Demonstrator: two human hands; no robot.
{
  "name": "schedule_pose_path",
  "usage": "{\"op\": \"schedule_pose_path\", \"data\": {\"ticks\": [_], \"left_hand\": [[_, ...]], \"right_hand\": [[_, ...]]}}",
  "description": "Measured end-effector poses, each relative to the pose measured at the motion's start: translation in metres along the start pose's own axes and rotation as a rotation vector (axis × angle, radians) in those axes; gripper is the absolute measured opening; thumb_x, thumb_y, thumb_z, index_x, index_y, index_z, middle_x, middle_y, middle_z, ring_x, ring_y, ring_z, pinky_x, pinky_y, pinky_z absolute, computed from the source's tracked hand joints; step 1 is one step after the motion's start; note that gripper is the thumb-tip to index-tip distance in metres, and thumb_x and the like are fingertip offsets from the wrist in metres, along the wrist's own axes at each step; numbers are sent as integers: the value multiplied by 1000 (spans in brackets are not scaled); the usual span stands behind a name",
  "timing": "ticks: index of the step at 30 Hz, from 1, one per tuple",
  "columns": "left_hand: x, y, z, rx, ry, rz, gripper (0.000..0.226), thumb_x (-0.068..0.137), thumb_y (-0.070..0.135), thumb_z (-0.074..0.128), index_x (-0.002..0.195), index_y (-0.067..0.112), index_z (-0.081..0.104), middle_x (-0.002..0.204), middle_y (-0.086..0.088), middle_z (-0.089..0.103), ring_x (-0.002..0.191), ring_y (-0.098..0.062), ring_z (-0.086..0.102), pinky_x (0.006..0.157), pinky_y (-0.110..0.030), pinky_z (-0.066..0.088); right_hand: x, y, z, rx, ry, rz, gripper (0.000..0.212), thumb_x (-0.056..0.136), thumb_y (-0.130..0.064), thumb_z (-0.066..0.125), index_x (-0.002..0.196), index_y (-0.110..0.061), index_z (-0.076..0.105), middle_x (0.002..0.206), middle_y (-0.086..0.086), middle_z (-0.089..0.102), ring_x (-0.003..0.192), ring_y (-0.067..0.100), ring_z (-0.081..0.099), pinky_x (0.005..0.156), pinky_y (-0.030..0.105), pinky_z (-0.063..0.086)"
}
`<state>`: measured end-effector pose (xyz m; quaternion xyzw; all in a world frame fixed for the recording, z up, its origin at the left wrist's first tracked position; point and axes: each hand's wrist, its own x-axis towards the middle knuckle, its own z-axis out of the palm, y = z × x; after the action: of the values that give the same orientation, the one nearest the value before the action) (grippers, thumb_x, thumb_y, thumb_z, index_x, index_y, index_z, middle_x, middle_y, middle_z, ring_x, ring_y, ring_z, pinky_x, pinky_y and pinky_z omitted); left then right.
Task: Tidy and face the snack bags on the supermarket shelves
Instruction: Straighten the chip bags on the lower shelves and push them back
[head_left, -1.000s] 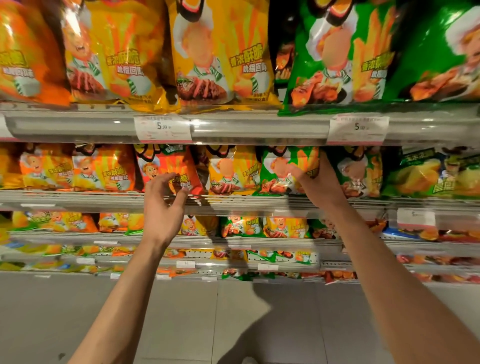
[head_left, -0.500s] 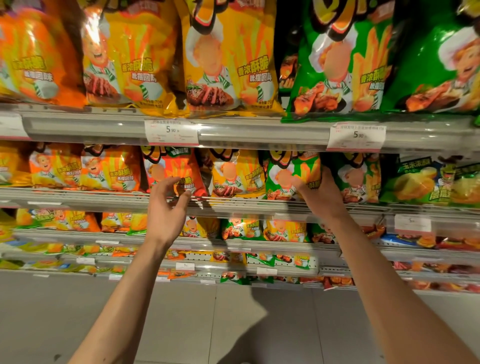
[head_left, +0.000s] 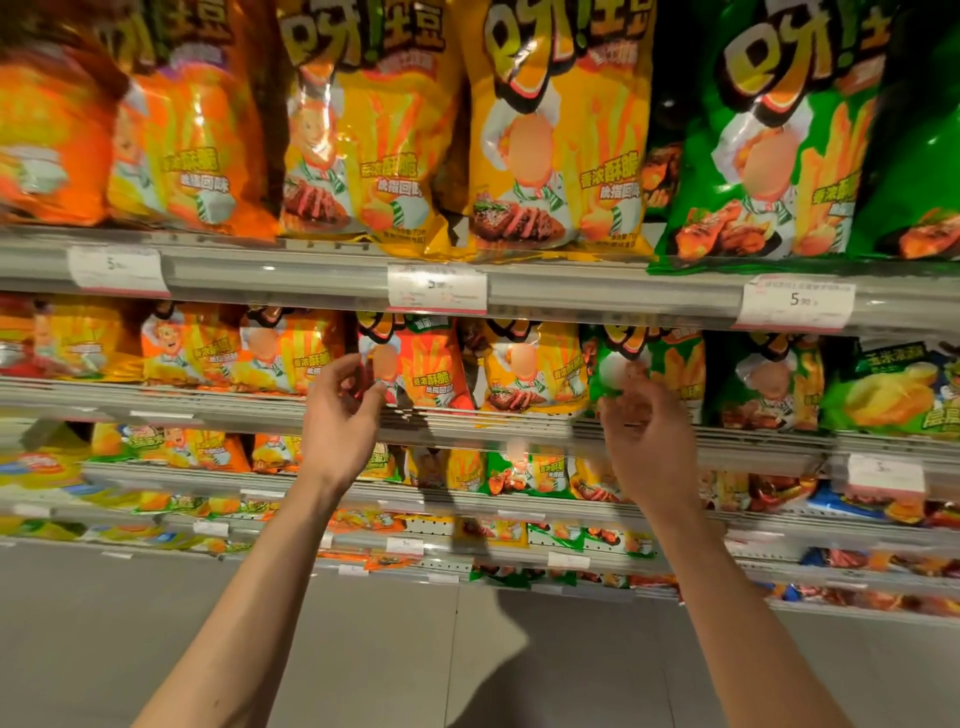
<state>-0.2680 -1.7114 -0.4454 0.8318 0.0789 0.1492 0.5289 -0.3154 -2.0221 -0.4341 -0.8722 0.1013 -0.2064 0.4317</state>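
Left hand (head_left: 345, 410): raised at the lip of the second shelf (head_left: 467, 423), palm turned up, fingers loosely curled; I see my fingertips near the lower left corner of the red-orange bag (head_left: 421, 366), but contact is unclear and nothing is held.
Red-orange bag: upright on the second shelf, front outward, wedged between orange bags and the yellow bag (head_left: 535, 369).
Yellow bag: upright, face forward, just right of the red-orange bag.
Right hand (head_left: 641, 415): lifted before the green bag (head_left: 649, 364), fingers curled inward and blurred; I cannot tell whether I pinch its lower edge or hold nothing.
Green bag: standing on the second shelf, front outward, partly covered by my right hand.
Top shelf (head_left: 597, 291): large orange, yellow and green bags stand in colour groups, mostly facing out; I judge this row largely faced.
Progress: I judge the second-shelf row midway; the three bags between my hands look upright, while the lower shelves appear jumbled and left to do.
Hidden or unclear: bag tops are cut off above; left edge smeared by motion; price tag (head_left: 436, 288) print unreadable; depth behind the front bags unseen.
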Motion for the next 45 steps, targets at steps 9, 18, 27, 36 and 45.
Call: {"op": "schedule_pose_path", "data": {"ticks": [9,18,27,36,45], "left_hand": [[44,-18,-10,54,-166,-3,63,103,30,62,158,16,34,158,-4,46,144,-20,44,120,-42,38],[54,-21,-9,31,-238,22,59,105,37,55,159,22,36,155,-3,52,144,-23,48,117,-48,42],[56,-15,-12,-37,-227,73,63,101,44,61,155,18,43,151,-4,53,139,-22,51,115,-48,44],[39,-8,-20,-190,-214,55,54,97,40,69,147,25,54,137,6,63,122,-2,61,98,-18,51],[-24,-14,-33,-259,-180,8,38,95,34,73,131,38,61,122,26,69,115,2,64,85,-9,49]], "right_hand": [[17,-68,131,45,-377,8,58,96,-40,68,137,0,60,133,15,67,122,28,65,104,40,52],[30,-80,161,80,-323,123,39,94,-41,70,120,-13,65,111,10,73,110,30,67,100,44,52],[40,-81,155,206,-271,149,33,93,-51,68,109,-23,64,89,-17,63,82,-1,62,69,19,46],[32,-89,134,258,-373,34,25,101,-44,58,78,-33,59,59,-23,60,59,-8,55,55,8,37],[-1,-83,112,459,-612,126,28,91,-47,72,75,-28,60,63,-20,56,65,3,56,72,31,47]]}}
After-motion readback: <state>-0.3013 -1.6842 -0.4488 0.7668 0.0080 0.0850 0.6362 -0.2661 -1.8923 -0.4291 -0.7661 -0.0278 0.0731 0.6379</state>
